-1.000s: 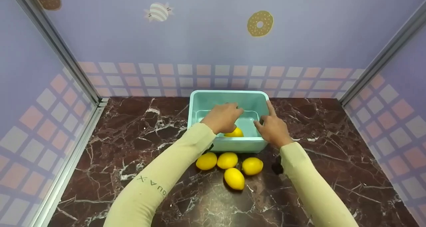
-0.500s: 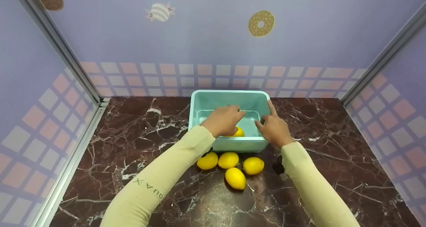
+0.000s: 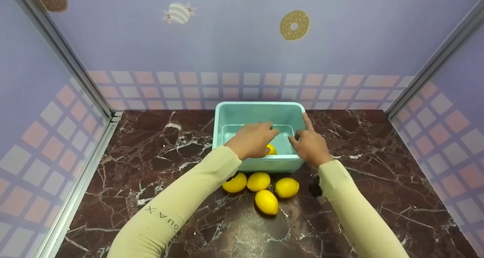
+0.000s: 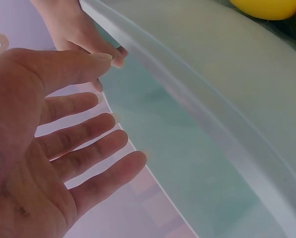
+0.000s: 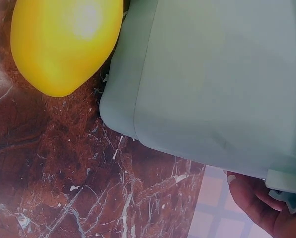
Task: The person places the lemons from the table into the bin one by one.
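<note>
Against a lilac wall (image 3: 242,50), the dark marbled tabletop (image 3: 393,182) held a mint-green bin (image 3: 272,165), with four yellow lemons (image 3: 266,202) in front. One lemon (image 3: 272,149) lay inside by the front wall, beside the left hand (image 3: 254,140), fingers spread, while the right hand (image 3: 311,144) gripped the bin's right rim.

Lilac walls (image 3: 242,53) carry printed doughnuts (image 3: 283,30) and a striped sweet (image 3: 179,13) above pink-and-white checks (image 3: 230,85). Metal strips (image 3: 65,53) line the corners; light glints off the dark marbled tabletop (image 3: 408,186).
</note>
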The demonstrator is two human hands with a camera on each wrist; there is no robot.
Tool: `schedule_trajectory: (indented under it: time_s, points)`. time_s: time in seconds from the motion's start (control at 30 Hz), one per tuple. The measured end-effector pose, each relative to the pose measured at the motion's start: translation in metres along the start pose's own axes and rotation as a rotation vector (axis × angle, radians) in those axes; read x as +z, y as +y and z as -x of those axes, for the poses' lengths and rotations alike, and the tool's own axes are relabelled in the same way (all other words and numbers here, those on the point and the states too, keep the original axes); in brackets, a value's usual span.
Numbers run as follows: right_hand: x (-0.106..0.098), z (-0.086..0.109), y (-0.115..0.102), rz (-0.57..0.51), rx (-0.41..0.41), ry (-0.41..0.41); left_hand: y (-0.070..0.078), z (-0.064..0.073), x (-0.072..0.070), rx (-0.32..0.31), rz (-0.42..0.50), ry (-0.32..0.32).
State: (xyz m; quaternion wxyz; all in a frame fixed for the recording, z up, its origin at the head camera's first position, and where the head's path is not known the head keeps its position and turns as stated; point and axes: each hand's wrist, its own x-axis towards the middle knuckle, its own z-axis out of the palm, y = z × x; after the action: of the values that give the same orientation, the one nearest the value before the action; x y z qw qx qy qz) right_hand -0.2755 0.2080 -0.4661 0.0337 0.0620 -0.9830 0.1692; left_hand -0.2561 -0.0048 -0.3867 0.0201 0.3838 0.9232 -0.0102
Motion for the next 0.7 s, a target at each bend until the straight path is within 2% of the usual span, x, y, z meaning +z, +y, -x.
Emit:
schedule_trajectory:
  time_s: [0.5, 0.7]
  points:
    - [-0.002, 0.0, 0.002, -0.008, 0.024, -0.013, 0.004, 0.009, 0.001, 0.028, 0.017, 0.018]
    - [-0.001, -0.002, 0.001, -0.014, 0.004, -0.005, 0.007, 0.013, 0.002, 0.04, -0.003, 0.039]
